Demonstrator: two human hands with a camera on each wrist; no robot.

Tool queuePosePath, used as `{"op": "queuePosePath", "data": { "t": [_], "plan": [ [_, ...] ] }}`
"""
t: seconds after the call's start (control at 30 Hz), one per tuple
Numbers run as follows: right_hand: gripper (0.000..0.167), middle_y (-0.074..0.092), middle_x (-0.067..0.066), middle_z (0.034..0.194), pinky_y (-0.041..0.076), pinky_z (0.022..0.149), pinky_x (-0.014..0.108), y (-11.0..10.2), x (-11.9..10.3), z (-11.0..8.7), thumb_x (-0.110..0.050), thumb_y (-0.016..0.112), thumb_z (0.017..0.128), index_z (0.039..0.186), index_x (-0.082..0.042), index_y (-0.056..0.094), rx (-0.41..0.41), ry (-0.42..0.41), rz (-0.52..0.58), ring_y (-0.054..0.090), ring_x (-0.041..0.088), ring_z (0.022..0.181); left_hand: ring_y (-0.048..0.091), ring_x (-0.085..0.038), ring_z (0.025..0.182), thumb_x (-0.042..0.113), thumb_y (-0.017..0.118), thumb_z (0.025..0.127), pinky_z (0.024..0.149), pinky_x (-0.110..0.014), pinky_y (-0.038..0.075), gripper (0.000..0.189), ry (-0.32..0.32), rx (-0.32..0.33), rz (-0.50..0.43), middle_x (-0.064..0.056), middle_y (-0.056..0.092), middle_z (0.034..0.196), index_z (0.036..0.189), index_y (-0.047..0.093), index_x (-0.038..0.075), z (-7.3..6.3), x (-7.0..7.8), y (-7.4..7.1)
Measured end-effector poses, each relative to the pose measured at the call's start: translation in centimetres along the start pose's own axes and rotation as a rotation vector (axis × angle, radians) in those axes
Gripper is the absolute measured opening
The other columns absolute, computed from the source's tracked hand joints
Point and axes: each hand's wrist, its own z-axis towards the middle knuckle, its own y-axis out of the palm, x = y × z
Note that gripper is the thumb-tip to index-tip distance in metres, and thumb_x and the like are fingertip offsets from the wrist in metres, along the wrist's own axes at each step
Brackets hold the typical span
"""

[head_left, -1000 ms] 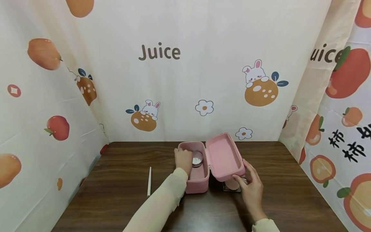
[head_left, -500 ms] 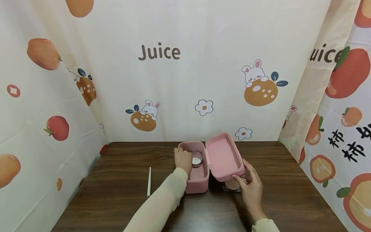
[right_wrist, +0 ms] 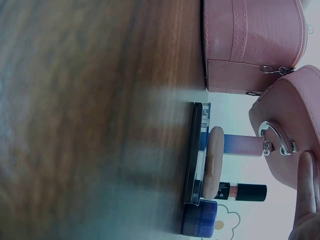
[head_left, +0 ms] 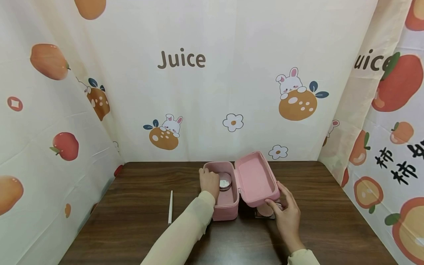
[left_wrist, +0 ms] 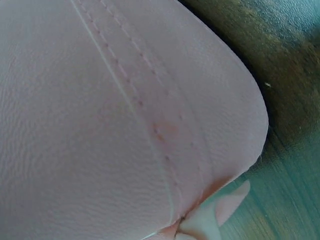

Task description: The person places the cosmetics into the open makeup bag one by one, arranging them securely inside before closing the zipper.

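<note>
While the left grip (head_left: 209, 184) holds the case (head_left: 226, 213), the right grip (head_left: 287, 217) pinches its lid (head_left: 255, 179) by one corner.

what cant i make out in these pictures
Head: most fingertips of the left grip, hidden by the hand.
Head: part of the round pad, behind the lid and right grip.
Left wrist: contents of the pink box, behind its wall.
Right wrist: lettering on the black tube, too small.

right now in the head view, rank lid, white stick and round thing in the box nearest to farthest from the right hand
1. Pink lid: held by the right hand.
2. Round thing: inside the pink box, left of the lid.
3. White stick: on the table, left of the box.
</note>
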Motion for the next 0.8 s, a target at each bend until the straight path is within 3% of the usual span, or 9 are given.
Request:
{"op": "queuePosePath", "data": {
  "t": [0.5, 0.8],
  "plan": [
    [0.065, 0.059, 0.023, 0.130, 0.050, 0.063, 0.009, 0.08, 0.01, 0.07, 0.017, 0.077, 0.070, 0.131, 0.006, 0.058, 0.004, -0.011, 0.011, 0.064, -0.001, 0.073, 0.053, -0.018, 0.089, 0.024, 0.057, 0.096, 0.086, -0.042, 0.030, 0.019, -0.009, -0.064, 0.019, 0.005, 0.072, 0.098, 0.102, 0.075, 0.026, 0.68, 0.34, 0.34],
    [0.064, 0.059, 0.025, 0.130, 0.050, 0.064, 0.009, 0.09, -0.09, 0.00, 0.017, 0.077, 0.069, 0.130, 0.007, 0.058, 0.007, -0.024, 0.008, 0.063, -0.002, 0.074, 0.051, -0.019, 0.091, 0.028, 0.055, 0.098, 0.088, -0.043, 0.030, 0.022, 0.000, -0.107, 0.078, 0.006, 0.071, 0.103, 0.109, 0.074, 0.028, 0.73, 0.53, 0.53]
  ]
}}
